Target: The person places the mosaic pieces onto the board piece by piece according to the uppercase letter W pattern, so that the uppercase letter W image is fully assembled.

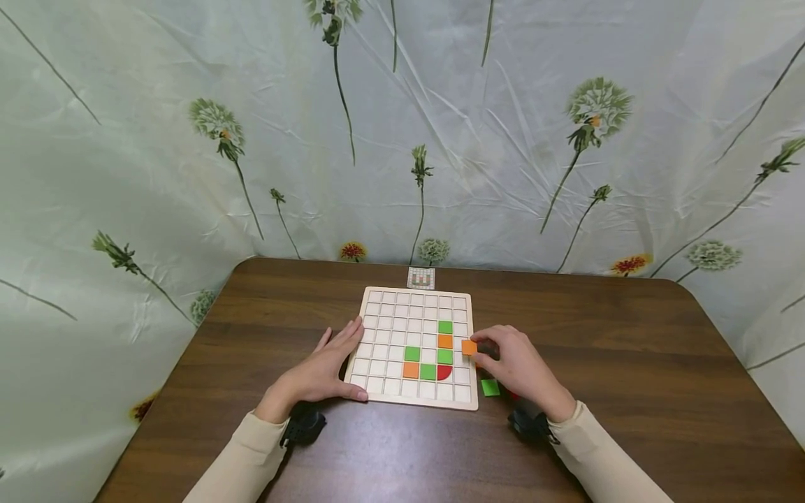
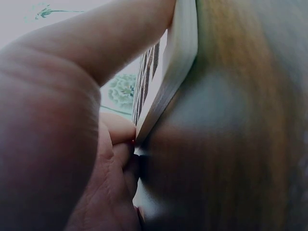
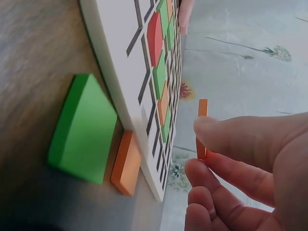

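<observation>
One orange tile [image 1: 468, 347] is pinched in the right grip [image 1: 518, 360].

The left hand's grip [image 2: 62, 120] spans one edge of a pale board [image 2: 180, 53], thumb near its rounded corner, a finger touching farther along that edge. Blurred brown worktop [image 2: 231, 168] lies alongside; a pale flowered backdrop [image 2: 122, 89] shows behind.

Dk-brn wood-grain table [image 1: 597, 349] under left hand [image 1: 321, 374]. Pale-grey flower-print sheeting [image 1: 490, 161] beyond right hand [image 1: 518, 363]. Whitish glare [image 1: 402, 450] nr side, btwn both.
</observation>
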A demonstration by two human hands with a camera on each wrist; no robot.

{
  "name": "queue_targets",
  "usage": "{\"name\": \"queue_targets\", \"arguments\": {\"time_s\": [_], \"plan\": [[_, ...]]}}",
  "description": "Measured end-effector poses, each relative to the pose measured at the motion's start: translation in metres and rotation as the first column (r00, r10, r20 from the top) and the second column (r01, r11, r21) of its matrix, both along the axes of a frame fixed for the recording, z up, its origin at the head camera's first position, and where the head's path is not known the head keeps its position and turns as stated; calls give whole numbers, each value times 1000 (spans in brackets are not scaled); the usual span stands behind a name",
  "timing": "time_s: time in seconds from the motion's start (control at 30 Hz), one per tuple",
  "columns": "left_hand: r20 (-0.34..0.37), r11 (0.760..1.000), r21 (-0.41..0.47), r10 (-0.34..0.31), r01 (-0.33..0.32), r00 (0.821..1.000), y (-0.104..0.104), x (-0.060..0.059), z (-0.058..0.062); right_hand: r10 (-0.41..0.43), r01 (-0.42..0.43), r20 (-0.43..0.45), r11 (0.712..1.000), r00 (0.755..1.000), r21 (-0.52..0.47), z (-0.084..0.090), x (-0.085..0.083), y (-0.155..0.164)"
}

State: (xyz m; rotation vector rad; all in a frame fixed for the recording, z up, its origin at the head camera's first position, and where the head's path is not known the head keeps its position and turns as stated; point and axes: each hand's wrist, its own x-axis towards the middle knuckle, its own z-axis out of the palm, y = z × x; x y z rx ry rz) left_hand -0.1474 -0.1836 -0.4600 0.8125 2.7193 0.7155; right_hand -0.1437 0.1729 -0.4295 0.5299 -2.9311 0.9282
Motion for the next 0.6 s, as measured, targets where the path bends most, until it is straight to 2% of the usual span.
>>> {"name": "queue_targets", "arguments": {"time_s": [0.6], "plan": [[3, 1000, 3, 1, -1, 1000, 1, 0, 2, 54, -54, -7, 998, 999, -12, -2, -8, -24]]}}
